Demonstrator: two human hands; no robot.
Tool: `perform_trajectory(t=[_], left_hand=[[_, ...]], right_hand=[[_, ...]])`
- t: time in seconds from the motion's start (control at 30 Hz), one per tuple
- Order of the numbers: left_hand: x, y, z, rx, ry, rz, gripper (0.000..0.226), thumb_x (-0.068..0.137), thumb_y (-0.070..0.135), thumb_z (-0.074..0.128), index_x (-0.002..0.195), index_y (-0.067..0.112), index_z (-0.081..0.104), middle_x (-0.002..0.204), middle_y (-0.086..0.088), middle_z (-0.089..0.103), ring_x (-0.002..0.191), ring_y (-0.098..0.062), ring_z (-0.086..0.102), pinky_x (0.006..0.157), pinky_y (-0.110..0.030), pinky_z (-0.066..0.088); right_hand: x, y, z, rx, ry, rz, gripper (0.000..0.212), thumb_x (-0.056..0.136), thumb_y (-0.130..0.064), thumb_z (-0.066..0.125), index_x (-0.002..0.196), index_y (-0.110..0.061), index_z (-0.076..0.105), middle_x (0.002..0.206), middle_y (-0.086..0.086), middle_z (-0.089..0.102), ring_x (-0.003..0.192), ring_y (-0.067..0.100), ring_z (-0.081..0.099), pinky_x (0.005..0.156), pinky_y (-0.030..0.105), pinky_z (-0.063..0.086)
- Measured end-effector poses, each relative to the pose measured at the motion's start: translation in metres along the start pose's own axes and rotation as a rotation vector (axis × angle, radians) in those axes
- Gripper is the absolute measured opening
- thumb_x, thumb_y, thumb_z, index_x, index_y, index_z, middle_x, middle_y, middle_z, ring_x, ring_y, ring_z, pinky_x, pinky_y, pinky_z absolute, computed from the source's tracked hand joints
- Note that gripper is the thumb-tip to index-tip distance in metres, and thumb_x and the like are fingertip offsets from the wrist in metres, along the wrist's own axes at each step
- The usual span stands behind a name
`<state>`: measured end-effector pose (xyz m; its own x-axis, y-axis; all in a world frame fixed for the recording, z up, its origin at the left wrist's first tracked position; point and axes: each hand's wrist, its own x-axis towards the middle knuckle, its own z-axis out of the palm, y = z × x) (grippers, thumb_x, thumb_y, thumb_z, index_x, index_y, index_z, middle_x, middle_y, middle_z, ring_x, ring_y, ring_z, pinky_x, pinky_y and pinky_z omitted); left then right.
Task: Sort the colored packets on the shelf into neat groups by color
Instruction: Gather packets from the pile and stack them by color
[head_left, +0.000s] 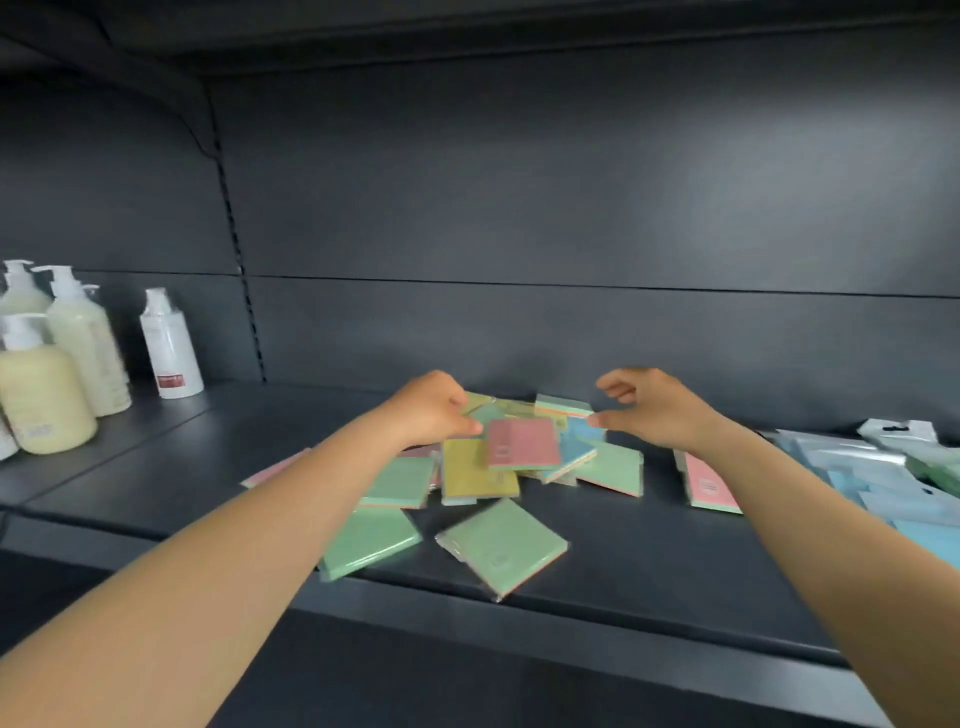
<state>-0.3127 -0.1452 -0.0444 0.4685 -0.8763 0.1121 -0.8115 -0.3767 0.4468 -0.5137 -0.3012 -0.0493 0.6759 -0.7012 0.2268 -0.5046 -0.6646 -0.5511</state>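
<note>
While pump bottles (62, 358) of pale cream liquid and one white bottle (170, 345) stand at the far left of the dark shelf (649, 566), a pink packet (272, 469) lies flat beside the left forearm. Next comes the left hand (431, 410), fingers curled down over the left edge of the loose pile; whether it grips any packet I cannot tell. Two green packets (501, 545) lie near the front lip, a yellow packet (475, 475) sits behind them, and a pink packet (522, 442) rests on top of the heap between both hands. Over the pile's right side hovers the right hand (652, 408), fingers loosely curled, thumb apart, holding nothing. Further right another pink packet (709, 486) lies alone, then a heap of blue and silvery pouches (878, 478) at the edge
</note>
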Motion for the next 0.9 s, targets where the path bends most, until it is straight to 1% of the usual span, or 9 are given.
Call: perform_trajectory(t=[0.07, 0.1, 0.13, 0.2, 0.33, 0.47, 0.63, 0.77, 0.9], left_hand=[[-0.008, -0.038, -0.026, 0.044, -0.071, -0.064, 0.022, 0.079, 0.031, 0.072, 0.095, 0.022, 0.059, 0.095, -0.003, 0.054, 0.087, -0.018, 0.052, 0.079, -0.025, 0.038], [-0.012, -0.055, -0.037, 0.060, -0.102, -0.100, 0.037, 0.080, 0.030, 0.072, 0.113, 0.017, 0.062, 0.109, -0.004, 0.060, 0.101, -0.020, 0.057, 0.089, -0.026, 0.041], [-0.015, -0.072, -0.047, 0.081, -0.131, -0.129, 0.052, 0.079, 0.030, 0.073, 0.125, 0.012, 0.057, 0.124, -0.004, 0.059, 0.113, -0.020, 0.056, 0.098, -0.027, 0.040], [-0.018, -0.105, -0.064, 0.103, -0.194, -0.146, 0.067, 0.077, 0.032, 0.075, 0.135, 0.012, 0.048, 0.136, -0.004, 0.053, 0.122, -0.019, 0.052, 0.104, -0.028, 0.038], [-0.015, -0.157, -0.078, 0.139, -0.387, -0.121, 0.081, 0.073, 0.037, 0.077, 0.142, 0.019, 0.038, 0.143, 0.000, 0.044, 0.128, -0.015, 0.045, 0.109, -0.029, 0.035], [-0.012, -0.185, -0.074, 0.174, -0.499, 0.004, 0.085, 0.073, 0.038, 0.077, 0.145, 0.025, 0.033, 0.146, 0.008, 0.038, 0.130, -0.011, 0.040, 0.106, -0.024, 0.033], [-0.001, -0.201, -0.073, 0.302, -0.587, 0.109, 0.094, 0.068, 0.046, 0.077, 0.146, 0.030, 0.026, 0.142, 0.008, 0.031, 0.132, -0.016, 0.035, 0.110, -0.032, 0.032], [0.010, -0.210, -0.070, 0.277, -0.590, 0.114, 0.096, 0.066, 0.048, 0.078, 0.145, 0.029, 0.026, 0.138, 0.006, 0.031, 0.129, -0.018, 0.036, 0.109, -0.035, 0.033], [0.017, -0.222, -0.067, 0.135, -0.582, 0.056, 0.083, 0.064, 0.043, 0.081, 0.133, 0.031, 0.038, 0.124, 0.006, 0.037, 0.118, -0.017, 0.041, 0.107, -0.035, 0.036]], right_hand=[[0.007, -0.025, 0.011, -0.043, -0.126, -0.013, 0.058, 0.079, -0.031, 0.074, 0.130, -0.017, 0.051, 0.126, 0.000, 0.054, 0.109, 0.011, 0.050, 0.096, 0.025, 0.041], [0.011, -0.035, 0.016, -0.066, -0.178, -0.003, 0.059, 0.079, -0.032, 0.073, 0.132, -0.019, 0.049, 0.129, -0.001, 0.051, 0.112, 0.010, 0.049, 0.097, 0.025, 0.040], [0.015, -0.044, 0.022, -0.094, -0.219, 0.016, 0.062, 0.079, -0.034, 0.072, 0.133, -0.021, 0.046, 0.133, -0.002, 0.049, 0.116, 0.010, 0.047, 0.098, 0.025, 0.039], [0.022, -0.061, 0.034, -0.170, -0.268, 0.064, 0.071, 0.076, -0.041, 0.073, 0.137, -0.023, 0.041, 0.137, -0.004, 0.045, 0.122, 0.013, 0.046, 0.100, 0.026, 0.038], [0.030, -0.089, 0.052, -0.422, -0.328, 0.142, 0.082, 0.074, -0.047, 0.073, 0.142, -0.022, 0.035, 0.141, -0.005, 0.042, 0.126, 0.017, 0.044, 0.103, 0.027, 0.037], [0.033, -0.103, 0.061, -0.577, -0.362, 0.259, 0.084, 0.071, -0.050, 0.073, 0.142, -0.025, 0.035, 0.144, -0.006, 0.040, 0.128, 0.017, 0.042, 0.102, 0.027, 0.035], [0.034, -0.105, 0.070, -0.616, -0.336, 0.352, 0.090, 0.065, -0.055, 0.076, 0.141, -0.028, 0.035, 0.142, -0.008, 0.041, 0.125, 0.017, 0.044, 0.095, 0.025, 0.037], [0.033, -0.104, 0.070, -0.624, -0.323, 0.423, 0.094, 0.064, -0.058, 0.074, 0.142, -0.027, 0.033, 0.143, -0.009, 0.038, 0.128, 0.017, 0.041, 0.098, 0.027, 0.036], [0.026, -0.103, 0.069, -0.582, -0.271, 0.447, 0.083, 0.066, -0.056, 0.075, 0.135, -0.025, 0.041, 0.123, -0.008, 0.045, 0.105, 0.015, 0.046, 0.087, 0.024, 0.040]])
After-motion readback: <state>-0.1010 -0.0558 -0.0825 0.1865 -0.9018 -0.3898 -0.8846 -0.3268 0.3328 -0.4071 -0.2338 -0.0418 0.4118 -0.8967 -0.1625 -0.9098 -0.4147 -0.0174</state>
